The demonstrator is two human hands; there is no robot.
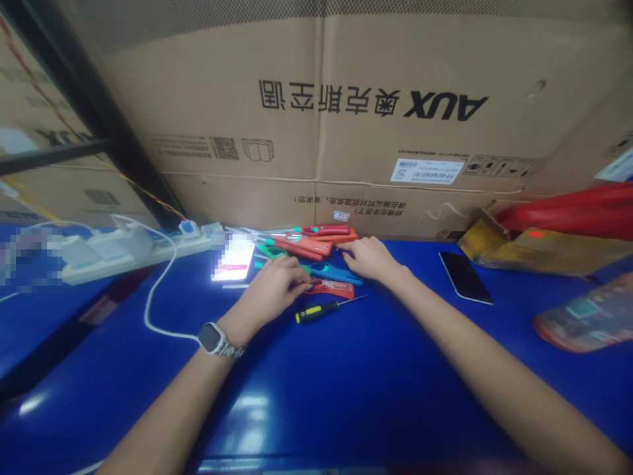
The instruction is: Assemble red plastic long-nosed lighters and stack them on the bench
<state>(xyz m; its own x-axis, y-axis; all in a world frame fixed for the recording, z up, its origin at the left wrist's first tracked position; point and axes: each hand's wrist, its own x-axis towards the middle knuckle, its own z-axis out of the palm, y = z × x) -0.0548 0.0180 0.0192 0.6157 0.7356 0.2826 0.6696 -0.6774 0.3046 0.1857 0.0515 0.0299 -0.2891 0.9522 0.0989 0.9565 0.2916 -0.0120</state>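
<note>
Several long-nosed utility lighters lie in a loose pile by the carton. My left hand (279, 287), with a watch on its wrist, is closed over a red utility lighter (333, 288); thumb and fingers meet at the front of its handle, and its metal tube shows left of the hand. My right hand (370, 258) reaches to the pile from the right. Its index finger is stretched toward the end of an orange utility lighter (311, 247), and its thumb is apart, near a blue utility lighter (336, 273). A red-and-green utility lighter (326, 230) lies behind.
A black-and-yellow screwdriver (319, 311) lies in front of the pile. Left are a lit phone screen (232, 257) and a power strip (188, 247) with a white cable. Right are a dark phone (465, 277), an open carton (524, 251) and a bottle-like container (588, 316). A large cardboard box (346, 152) stands behind.
</note>
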